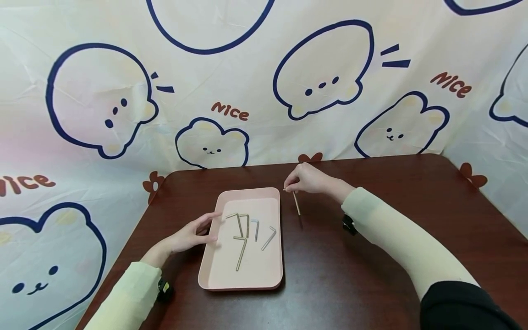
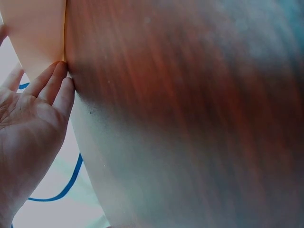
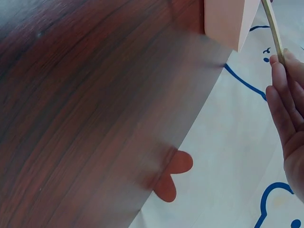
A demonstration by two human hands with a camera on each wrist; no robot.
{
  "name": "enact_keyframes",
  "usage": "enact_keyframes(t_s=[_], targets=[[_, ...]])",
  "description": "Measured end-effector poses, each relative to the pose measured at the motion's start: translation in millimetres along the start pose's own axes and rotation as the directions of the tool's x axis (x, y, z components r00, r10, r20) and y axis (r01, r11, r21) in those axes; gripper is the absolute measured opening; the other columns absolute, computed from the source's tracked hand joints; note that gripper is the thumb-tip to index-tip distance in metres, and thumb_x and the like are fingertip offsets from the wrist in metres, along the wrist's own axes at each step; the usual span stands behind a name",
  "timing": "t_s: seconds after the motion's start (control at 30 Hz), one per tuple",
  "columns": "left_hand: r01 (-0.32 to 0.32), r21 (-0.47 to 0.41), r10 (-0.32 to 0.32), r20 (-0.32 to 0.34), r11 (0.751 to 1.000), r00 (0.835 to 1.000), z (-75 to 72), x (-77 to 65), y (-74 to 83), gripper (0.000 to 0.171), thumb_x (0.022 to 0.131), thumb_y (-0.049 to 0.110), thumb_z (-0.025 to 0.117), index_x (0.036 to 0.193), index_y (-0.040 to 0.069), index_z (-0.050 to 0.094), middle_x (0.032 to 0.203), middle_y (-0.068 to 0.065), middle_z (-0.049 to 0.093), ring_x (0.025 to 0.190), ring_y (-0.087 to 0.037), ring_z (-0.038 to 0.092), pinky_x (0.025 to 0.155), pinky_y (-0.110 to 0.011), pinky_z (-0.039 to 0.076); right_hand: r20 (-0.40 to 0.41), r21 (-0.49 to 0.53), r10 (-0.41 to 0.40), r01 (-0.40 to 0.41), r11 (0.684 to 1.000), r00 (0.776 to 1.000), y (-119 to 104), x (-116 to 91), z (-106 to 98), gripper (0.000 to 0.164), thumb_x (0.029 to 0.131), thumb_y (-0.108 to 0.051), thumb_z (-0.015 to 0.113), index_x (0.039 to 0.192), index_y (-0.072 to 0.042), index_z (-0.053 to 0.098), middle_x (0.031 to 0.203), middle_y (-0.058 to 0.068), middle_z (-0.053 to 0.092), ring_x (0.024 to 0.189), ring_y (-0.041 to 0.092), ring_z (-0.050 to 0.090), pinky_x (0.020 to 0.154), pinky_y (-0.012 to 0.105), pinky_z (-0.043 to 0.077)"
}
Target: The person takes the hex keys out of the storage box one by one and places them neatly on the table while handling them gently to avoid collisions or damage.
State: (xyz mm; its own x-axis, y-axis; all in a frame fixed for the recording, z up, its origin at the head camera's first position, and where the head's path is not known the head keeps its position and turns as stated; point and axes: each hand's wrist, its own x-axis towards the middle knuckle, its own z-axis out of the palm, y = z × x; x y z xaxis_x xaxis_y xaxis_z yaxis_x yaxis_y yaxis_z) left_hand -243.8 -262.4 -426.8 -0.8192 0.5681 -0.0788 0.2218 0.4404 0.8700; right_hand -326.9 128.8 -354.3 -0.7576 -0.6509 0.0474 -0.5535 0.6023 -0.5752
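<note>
The left hand [image 1: 186, 236] touched the left rim of the pink tray [image 1: 260, 270], fingers spread; five L-shaped keys [image 1: 241, 254] lay inside. Right of the tray's far corner, the right hand [image 1: 308, 178] pinched a sixth key [image 1: 297, 204], seemingly mid-transfer; moving it further called for a steady pinch.

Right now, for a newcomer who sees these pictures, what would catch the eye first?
Probably the big cartoon faces on the cloth behind the table. Then the pink tray, with five bent metal rods inside. To the tray's right, the right hand pinches a thin rod.
</note>
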Motion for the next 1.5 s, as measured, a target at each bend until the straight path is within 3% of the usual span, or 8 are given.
enact_keyframes(t_s=[0.43, 0.67, 1.0, 1.5], targets=[[0.003, 0.0, -0.003, -0.008, 1.0, 1.0, 0.8, -2.3, -0.9, 0.07, 0.09, 0.009, 0.069, 0.148, -0.001, 0.031, 0.149, -0.027, 0.034, 0.139, -0.043, 0.025, 0.108, -0.06, 0.021, 0.011, -0.007, -0.019, 0.019, 1.0, 1.0, 11.7, -12.8, 2.3, 0.01, 0.091, -0.011, 0.07, 0.091, -0.004, 0.076, 0.084, 0.008, 0.072, 0.073, 0.03, 0.065, 0.059, 0.028, 0.049], [-0.007, -0.008, 0.007, -0.005, 1.0, 1.0, 1.2, -2.5, -2.1, 0.069, 0.09, 0.008, 0.069, 0.148, -0.002, 0.032, 0.148, -0.028, 0.034, 0.139, -0.043, 0.025, 0.108, -0.061, 0.02, 0.023, 0.003, 0.042, -0.042, 0.999, 0.999, 16.8, -15.6, 7.4, 0.01, 0.09, -0.012, 0.071, 0.094, -0.005, 0.077, 0.086, 0.009, 0.072, 0.074, 0.03, 0.064, 0.062, 0.029, 0.051], [-0.015, -0.004, 0.015, -0.004, 1.0, 1.0, 0.1, -1.6, -0.9, 0.069, 0.09, 0.009, 0.069, 0.147, -0.002, 0.032, 0.148, -0.028, 0.034, 0.139, -0.043, 0.025, 0.108, -0.061, 0.021, 0.021, -0.001, 0.025, -0.025, 1.0, 0.999, 22.7, -17.8, 13.8, 0.008, 0.09, -0.01, 0.071, 0.092, -0.005, 0.077, 0.08, 0.005, 0.072, 0.069, 0.024, 0.064, 0.06, 0.028, 0.05], [-0.033, -0.013, 0.034, 0.003, 0.999, 0.999, -0.5, -0.7, -2.9, 0.067, 0.091, 0.006, 0.068, 0.147, -0.003, 0.032, 0.147, -0.028, 0.035, 0.139, -0.044, 0.025, 0.108, -0.06, 0.02, 0.028, 0.008, 0.077, -0.077, 0.997, 0.997, 43.3, -20.4, 27.4, 0.006, 0.088, -0.009, 0.072, 0.089, -0.009, 0.078, 0.077, -0.002, 0.07, 0.066, 0.015, 0.059, 0.061, 0.027, 0.05]])
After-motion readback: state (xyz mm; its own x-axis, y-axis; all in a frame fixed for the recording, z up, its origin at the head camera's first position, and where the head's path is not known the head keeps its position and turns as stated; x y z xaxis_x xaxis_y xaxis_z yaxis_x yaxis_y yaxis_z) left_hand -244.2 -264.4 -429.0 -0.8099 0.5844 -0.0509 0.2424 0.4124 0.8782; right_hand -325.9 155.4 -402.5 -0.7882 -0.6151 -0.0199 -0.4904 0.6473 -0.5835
